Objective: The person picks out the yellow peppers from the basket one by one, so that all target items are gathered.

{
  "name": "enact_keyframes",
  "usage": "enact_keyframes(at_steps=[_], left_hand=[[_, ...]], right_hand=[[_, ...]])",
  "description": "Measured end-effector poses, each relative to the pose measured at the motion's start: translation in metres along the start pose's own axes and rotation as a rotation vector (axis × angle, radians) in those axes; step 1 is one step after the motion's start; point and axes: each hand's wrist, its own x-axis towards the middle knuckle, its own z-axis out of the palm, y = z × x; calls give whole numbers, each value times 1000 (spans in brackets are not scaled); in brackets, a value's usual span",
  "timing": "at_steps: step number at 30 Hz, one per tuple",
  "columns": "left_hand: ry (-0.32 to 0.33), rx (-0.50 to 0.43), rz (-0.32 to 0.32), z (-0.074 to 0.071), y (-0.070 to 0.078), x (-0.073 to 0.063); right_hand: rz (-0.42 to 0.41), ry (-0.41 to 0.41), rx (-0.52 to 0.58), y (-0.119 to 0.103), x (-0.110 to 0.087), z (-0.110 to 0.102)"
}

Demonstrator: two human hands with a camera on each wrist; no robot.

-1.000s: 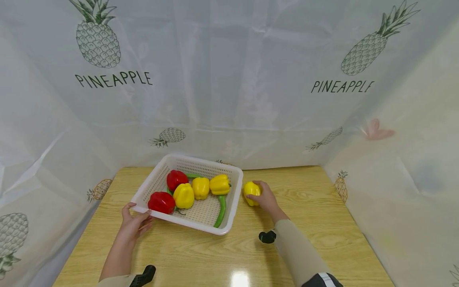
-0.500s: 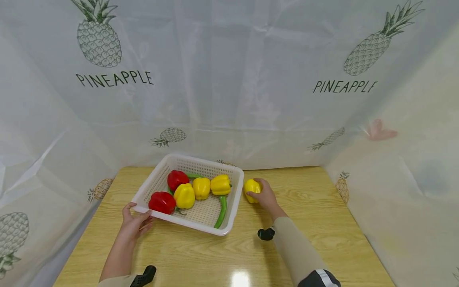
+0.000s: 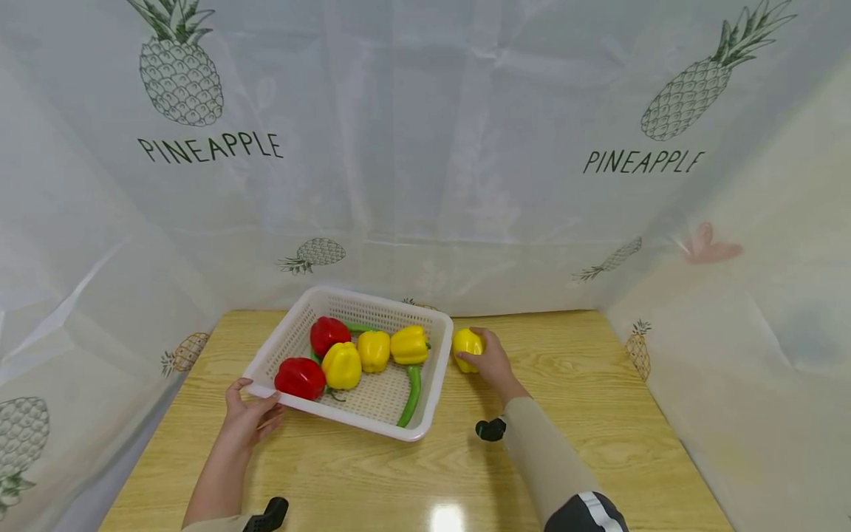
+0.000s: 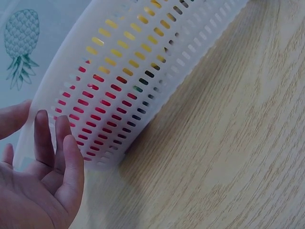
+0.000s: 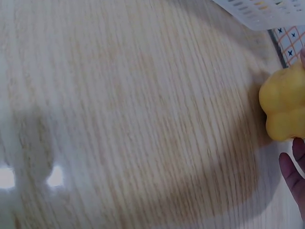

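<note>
On my head feed, the right hand (image 3: pixel 493 363) has thumb and fingers curved round a yellow bell pepper (image 3: pixel 467 349), parted only by its girth; the pepper sits between them, just right of the white plastic basket (image 3: pixel 346 418) on the table (image 3: pixel 372 484). The left hand (image 3: pixel 247 420) holds that basket's near left corner by the rim. My left wrist feed shows those fingers bent beside the slotted outer wall. On the right wrist feed, the pepper has a fingertip at its lower side; I can't tell whether it rests on the table.
</note>
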Motion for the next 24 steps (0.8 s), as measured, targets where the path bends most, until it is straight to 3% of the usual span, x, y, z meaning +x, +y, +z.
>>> enact_keyframes(at_steps=[24], left_hand=[[-8,7,6,-3,-3,3]], right_hand=[[-48,13,-106,-4,4,1]])
